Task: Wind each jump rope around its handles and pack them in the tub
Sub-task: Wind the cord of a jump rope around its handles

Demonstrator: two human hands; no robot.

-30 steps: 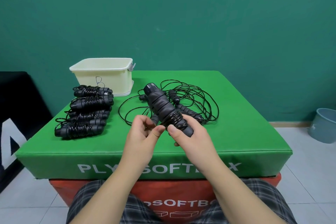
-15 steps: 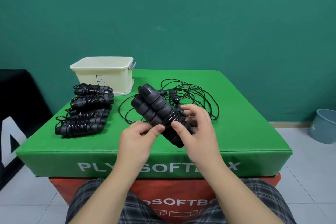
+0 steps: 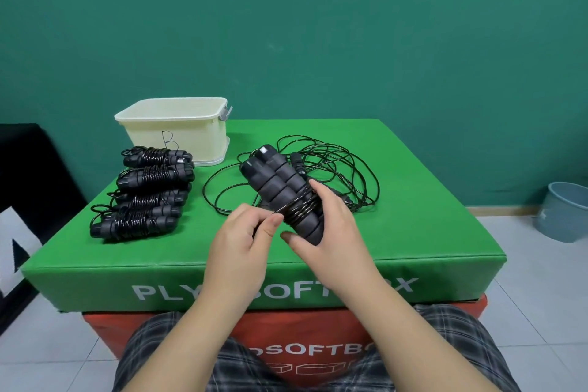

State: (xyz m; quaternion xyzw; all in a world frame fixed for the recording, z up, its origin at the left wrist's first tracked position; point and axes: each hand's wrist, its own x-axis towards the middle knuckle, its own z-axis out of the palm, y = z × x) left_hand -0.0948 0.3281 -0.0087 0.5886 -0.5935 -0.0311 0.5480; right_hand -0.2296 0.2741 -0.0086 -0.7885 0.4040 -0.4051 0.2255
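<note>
a seated person in plaid trousers winds a black jump rope above a green padded box that serves as the tabletop [image 3: 413, 232]. the right hand [image 3: 331, 232] curls its fingers and thumb around the lower end of a pair of handles [image 3: 276, 188], held side by side and tilted up and away to the left, with several turns of cord [image 3: 300, 212] already wrapped around them near the hand. the left hand [image 3: 245, 232] pinches the cord between thumb and fingers just left of the handles. behind the hands, the loose rest of the rope [image 3: 334, 172] lies in tangled loops on the green surface, with another small black handle end among them. to the left, four wound ropes [image 3: 146, 191] lie in a row, one in front of the other, each with its cord coiled around its handles. the cream tub [image 3: 178, 134], marked with a handwritten letter, stands at the far left corner, just behind the farthest wound rope. a grey-blue bucket [image 3: 563, 213] sits on the tiled floor at right.
</note>
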